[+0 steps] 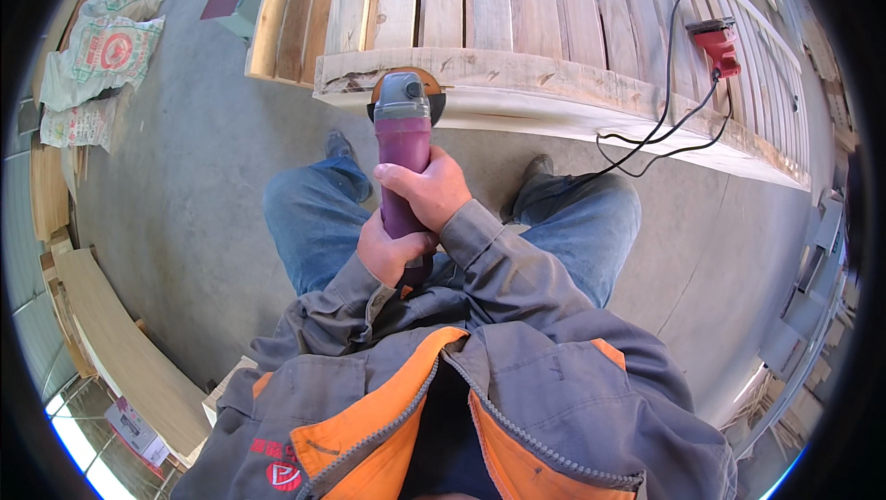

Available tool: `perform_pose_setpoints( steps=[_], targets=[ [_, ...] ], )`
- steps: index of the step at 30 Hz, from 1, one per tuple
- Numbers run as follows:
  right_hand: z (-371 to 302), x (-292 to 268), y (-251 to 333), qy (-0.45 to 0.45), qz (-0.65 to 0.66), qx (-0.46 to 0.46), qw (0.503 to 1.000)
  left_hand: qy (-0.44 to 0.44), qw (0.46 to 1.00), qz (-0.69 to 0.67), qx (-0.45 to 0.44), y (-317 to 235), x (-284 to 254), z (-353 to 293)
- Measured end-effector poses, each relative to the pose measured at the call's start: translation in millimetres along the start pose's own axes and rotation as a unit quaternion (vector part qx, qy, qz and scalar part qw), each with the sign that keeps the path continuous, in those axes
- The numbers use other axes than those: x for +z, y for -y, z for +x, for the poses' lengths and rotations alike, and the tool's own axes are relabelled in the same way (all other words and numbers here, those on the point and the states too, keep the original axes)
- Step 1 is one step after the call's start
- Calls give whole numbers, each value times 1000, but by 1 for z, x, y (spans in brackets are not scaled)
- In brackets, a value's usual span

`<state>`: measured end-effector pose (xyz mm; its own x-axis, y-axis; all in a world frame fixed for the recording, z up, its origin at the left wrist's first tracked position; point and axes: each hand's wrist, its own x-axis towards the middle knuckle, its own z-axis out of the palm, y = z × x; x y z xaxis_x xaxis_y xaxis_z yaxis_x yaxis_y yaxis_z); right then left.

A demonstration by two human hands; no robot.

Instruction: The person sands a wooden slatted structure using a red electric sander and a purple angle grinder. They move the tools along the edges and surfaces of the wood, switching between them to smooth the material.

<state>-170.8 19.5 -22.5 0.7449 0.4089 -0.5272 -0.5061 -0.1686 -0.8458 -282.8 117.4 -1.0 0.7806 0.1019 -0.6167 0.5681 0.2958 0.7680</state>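
Both of my hands are wrapped around a purple angle grinder with a grey metal head. My right hand grips the body just behind the head. Closer to me, my left hand is closed around the rear of the same body. The grinder's disc shows orange-brown beside a dark rim. It lies at the near edge board of a slatted wooden pallet; I cannot tell whether it touches the wood or is spinning.
A red power tool rests on the slats at the right, with a black cord looping over the pallet's edge. White woven sacks lie at the far left. Long wooden boards stand at the left. My legs straddle the concrete floor.
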Motion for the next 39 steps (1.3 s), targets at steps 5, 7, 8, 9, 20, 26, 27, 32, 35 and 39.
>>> perform_pose_setpoints(
  steps=[5,7,8,9,20,26,27,32,35,39],
  targets=[
    [-4,-4,2,-4,-6,0,1000,10,1000,-14,6,2,2,1],
    [-3,-4,2,-2,1,1,1000,11,1000,-8,5,6,0,3],
    [-4,-5,4,-1,6,1,1000,12,1000,1,4,7,-2,4],
    [-4,-4,4,1,11,1,1000,13,1000,10,3,7,-3,4],
    [-5,-7,3,1,2,3,1000,7,1000,7,10,5,2,2],
    [-3,-7,0,-3,0,3,1000,14,1000,16,7,5,0,3],
    [-3,-7,0,-1,1,4,1000,13,1000,18,5,5,0,3],
    [-5,-7,2,-7,-5,0,1000,13,1000,12,1,6,1,3],
    [-5,-8,0,-5,-4,-3,1000,18,1000,3,5,3,3,2],
    [-6,-8,3,-4,-5,-10,1000,20,1000,-2,5,3,3,2]
  ],
)
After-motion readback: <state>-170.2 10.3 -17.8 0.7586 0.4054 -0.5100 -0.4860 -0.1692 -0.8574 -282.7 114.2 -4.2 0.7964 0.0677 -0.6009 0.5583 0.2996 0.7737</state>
